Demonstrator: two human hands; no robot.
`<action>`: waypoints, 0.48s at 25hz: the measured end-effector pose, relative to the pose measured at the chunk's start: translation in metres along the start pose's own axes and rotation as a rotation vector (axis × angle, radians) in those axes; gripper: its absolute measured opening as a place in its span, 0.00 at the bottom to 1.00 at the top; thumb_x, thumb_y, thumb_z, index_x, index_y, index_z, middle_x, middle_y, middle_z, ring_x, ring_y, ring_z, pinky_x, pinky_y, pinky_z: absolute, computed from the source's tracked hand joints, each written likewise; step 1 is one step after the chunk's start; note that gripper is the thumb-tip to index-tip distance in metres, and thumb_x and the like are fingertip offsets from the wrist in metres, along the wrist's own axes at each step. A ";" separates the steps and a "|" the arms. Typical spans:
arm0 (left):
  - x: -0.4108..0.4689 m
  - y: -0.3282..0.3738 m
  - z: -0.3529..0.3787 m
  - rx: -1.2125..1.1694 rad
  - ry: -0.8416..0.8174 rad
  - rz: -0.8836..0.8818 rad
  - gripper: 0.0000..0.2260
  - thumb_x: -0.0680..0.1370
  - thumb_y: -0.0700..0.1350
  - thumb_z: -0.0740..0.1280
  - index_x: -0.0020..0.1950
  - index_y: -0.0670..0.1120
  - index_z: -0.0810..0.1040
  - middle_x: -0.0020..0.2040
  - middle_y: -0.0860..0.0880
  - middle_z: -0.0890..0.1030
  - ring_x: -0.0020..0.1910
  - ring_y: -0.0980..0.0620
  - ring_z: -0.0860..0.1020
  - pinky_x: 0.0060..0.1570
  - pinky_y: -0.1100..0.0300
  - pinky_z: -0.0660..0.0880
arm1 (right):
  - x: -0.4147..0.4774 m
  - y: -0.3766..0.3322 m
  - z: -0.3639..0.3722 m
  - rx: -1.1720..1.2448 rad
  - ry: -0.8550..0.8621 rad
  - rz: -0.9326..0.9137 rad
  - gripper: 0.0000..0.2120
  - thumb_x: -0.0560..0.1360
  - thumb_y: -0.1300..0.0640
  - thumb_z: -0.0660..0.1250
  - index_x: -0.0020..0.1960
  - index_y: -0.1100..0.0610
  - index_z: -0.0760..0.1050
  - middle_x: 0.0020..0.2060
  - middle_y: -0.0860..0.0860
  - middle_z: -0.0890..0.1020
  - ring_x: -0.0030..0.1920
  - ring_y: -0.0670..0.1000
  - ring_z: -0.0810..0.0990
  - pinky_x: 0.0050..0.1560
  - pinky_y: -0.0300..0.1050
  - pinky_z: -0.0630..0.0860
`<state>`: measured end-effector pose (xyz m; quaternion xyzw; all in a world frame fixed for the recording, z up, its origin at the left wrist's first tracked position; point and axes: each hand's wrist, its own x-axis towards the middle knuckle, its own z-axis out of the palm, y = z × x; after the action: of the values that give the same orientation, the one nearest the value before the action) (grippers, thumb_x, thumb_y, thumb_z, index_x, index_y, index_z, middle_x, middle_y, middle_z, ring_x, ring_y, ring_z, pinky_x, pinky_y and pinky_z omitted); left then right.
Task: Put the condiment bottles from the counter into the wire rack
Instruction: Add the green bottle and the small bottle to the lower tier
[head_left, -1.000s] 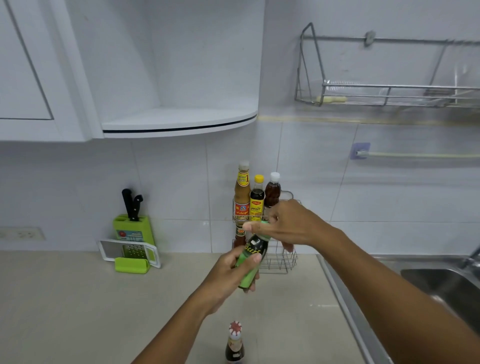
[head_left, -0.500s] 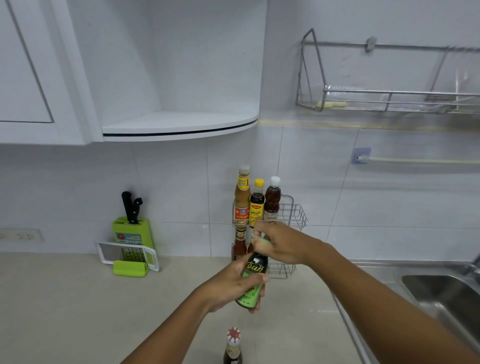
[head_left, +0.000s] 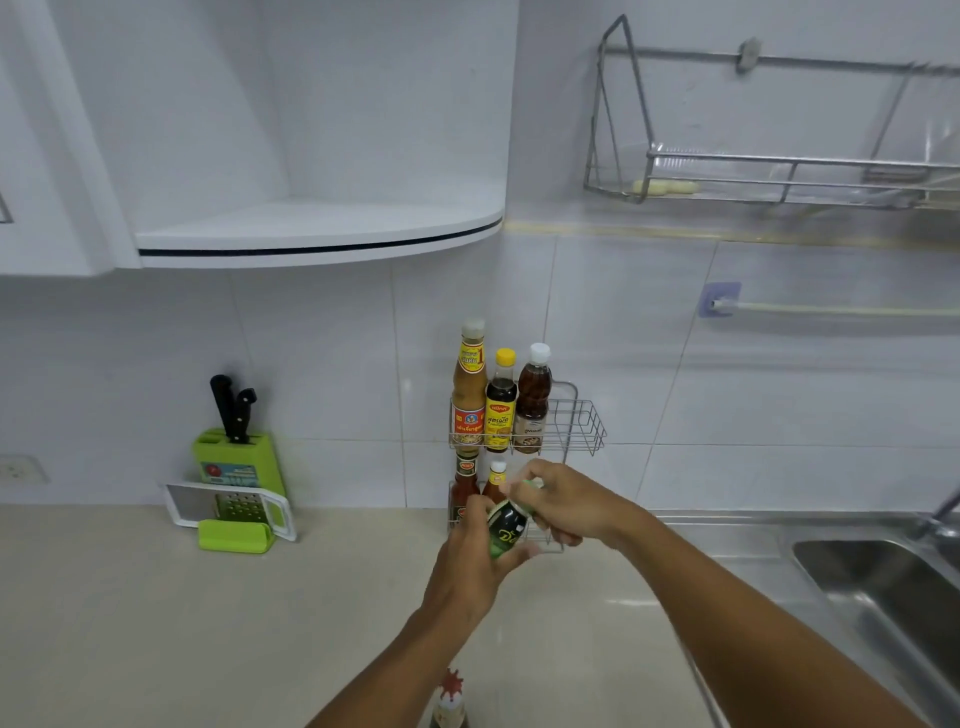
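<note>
Since the last two frames both hands moved the green bottle (head_left: 506, 532) closer to the rack (head_left: 582, 423), now just before its lower tier. Left hand (head_left: 470, 558) grips the body, right hand (head_left: 563, 501) pinches the cap. Placement looks imminent; another bottle (head_left: 449, 701) waits on the bench (head_left: 208, 623).

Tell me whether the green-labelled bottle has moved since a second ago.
Yes. The green-labelled bottle has gone toward the wire rack, closer to its lower tier.

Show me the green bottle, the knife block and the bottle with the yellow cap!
green bottle (head_left: 503, 535), head view, on its dark-and-green label between the hands.
knife block (head_left: 236, 465), head view, on its green front.
yellow-capped bottle (head_left: 501, 410), head view, on its yellow label.
</note>
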<state>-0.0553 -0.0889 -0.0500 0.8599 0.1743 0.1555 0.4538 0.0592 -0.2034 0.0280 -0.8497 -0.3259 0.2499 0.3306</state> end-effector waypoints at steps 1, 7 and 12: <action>0.006 -0.002 -0.003 -0.041 -0.056 -0.027 0.29 0.66 0.62 0.75 0.59 0.58 0.63 0.53 0.56 0.79 0.49 0.56 0.79 0.49 0.54 0.80 | 0.005 0.009 -0.005 0.051 -0.020 0.027 0.16 0.80 0.42 0.66 0.52 0.55 0.76 0.34 0.54 0.82 0.27 0.51 0.78 0.25 0.40 0.70; 0.063 -0.034 -0.039 -0.051 -0.129 -0.098 0.19 0.78 0.51 0.67 0.68 0.50 0.71 0.62 0.53 0.77 0.59 0.54 0.76 0.59 0.60 0.73 | 0.056 0.075 -0.001 0.289 0.419 0.283 0.18 0.75 0.50 0.76 0.52 0.62 0.74 0.36 0.62 0.87 0.28 0.56 0.86 0.25 0.44 0.80; 0.102 -0.097 -0.030 0.113 -0.298 -0.253 0.17 0.81 0.42 0.59 0.70 0.48 0.71 0.69 0.47 0.76 0.64 0.51 0.76 0.56 0.63 0.72 | 0.119 0.126 0.030 0.413 0.554 0.393 0.12 0.73 0.58 0.74 0.53 0.58 0.75 0.43 0.61 0.86 0.29 0.56 0.87 0.33 0.53 0.86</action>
<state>0.0075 0.0294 -0.1035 0.8688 0.2204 -0.0419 0.4414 0.1678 -0.1782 -0.1077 -0.8467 0.0017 0.1300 0.5159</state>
